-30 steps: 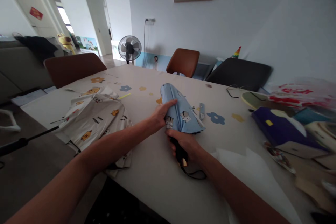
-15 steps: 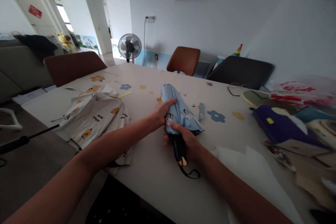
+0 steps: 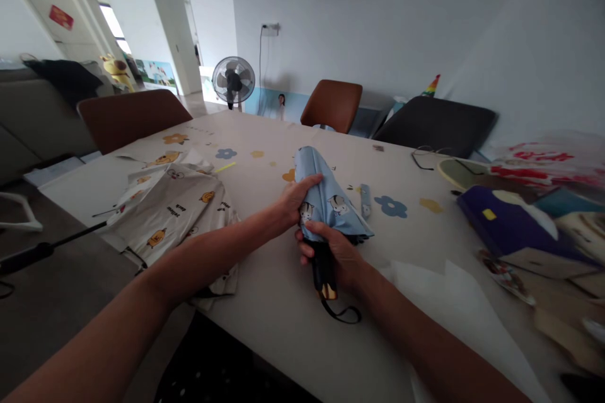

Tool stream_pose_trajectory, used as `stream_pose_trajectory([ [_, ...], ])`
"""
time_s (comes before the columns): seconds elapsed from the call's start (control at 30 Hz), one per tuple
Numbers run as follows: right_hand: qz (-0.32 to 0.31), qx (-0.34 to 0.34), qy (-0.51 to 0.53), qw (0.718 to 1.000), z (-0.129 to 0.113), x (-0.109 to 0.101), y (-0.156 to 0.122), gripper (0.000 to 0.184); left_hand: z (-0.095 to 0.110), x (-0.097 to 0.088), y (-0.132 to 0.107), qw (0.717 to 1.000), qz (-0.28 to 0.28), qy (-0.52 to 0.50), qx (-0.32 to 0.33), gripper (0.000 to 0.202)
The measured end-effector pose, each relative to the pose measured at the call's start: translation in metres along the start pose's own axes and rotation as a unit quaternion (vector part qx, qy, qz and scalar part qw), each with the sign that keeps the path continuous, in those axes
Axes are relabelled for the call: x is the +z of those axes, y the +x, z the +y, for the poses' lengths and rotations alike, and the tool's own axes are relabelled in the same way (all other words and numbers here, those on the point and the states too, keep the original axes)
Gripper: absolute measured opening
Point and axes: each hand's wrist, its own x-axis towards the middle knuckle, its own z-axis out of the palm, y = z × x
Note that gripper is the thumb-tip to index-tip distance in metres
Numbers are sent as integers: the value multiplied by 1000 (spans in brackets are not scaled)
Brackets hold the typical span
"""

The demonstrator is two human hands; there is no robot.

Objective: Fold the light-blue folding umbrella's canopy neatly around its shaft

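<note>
1. The white umbrella [image 3: 172, 211] lies crumpled on the desk [image 3: 278, 327], its black handle [image 3: 26, 259] jutting past the edge.
2. My left grip [image 3: 297, 199] is wrapped round the blue umbrella [image 3: 328, 192], against its folded canopy.
3. That umbrella slants over the desk's middle.
4. My right grip [image 3: 344, 255] clasps its handle [image 3: 323, 267], thumb on the canopy.
5. A purple box [image 3: 515, 230] sits farther right.

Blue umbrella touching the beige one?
Apart. The head view shows bare tabletop between the blue umbrella and the beige umbrella, on both sides of the left forearm that crosses the gap.
</note>
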Motion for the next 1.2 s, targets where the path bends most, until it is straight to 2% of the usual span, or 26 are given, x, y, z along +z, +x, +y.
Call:
stream_pose_trajectory([
  [0.07,-6,-19,-2,1000,1,-1,1,12,1,0,0,1000,-4,-12,-16,35],
  [0.13,14,-24,-22,999,1,-1,1,11,2,1,-2,999,-11,-32,-29,34],
  [0.37,96,42,-127,986,-9,4,-4,28,3,0,-4,990,-85,-82,-84,32],
  [0.53,97,70,-122,985,-12,7,-7,28,4,0,-4,992,-78,-76,-70,34],
  [0.67,93,58,-136,985,-11,6,-5,28,7,3,-9,990,-90,-70,-81,36],
  [0.83,156,38,-183,970,-7,4,-2,28,5,5,-9,993,-88,-17,-79,39],
  [0.93,202,28,-220,954,-4,1,0,26,0,3,-4,997,-46,54,-34,38],
  [1.0,212,24,-241,947,-4,-2,2,24,-2,1,-1,989,2,144,33,38],
  [1.1,184,50,-231,954,-6,-6,5,23,-2,-3,5,943,75,286,154,39],
  [1.2,152,92,-172,969,-8,-8,7,25,0,-6,7,880,125,399,226,50],
])
